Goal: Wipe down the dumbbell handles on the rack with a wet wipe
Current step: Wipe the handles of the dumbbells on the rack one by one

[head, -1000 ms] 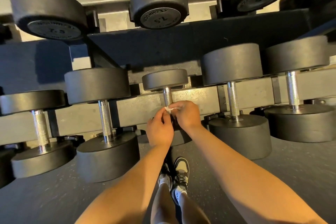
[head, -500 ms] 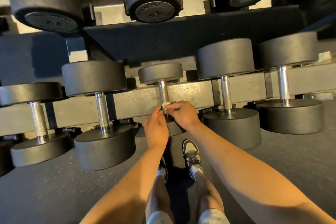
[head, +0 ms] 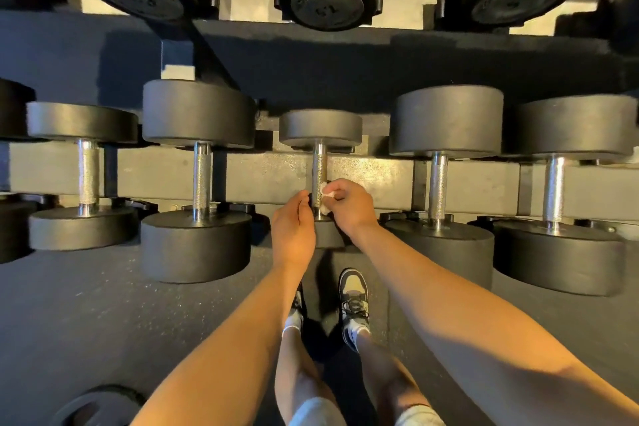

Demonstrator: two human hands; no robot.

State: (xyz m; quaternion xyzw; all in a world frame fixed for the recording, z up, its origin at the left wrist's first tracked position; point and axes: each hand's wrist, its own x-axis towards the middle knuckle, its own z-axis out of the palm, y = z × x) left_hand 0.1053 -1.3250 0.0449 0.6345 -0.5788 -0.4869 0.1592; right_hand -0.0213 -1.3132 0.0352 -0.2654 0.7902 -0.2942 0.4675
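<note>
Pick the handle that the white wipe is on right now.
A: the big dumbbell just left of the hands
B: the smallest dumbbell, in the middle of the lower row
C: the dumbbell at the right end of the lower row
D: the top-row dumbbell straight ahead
B: the right hand pinches the wet wipe against the near end of the smallest dumbbell's handle, with the left hand close on its other side.

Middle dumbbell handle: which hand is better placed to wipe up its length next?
Right, probably. The right hand pinches the wet wipe against the lower end of the handle; the left hand sits beside it with no wipe visible in it.
</note>
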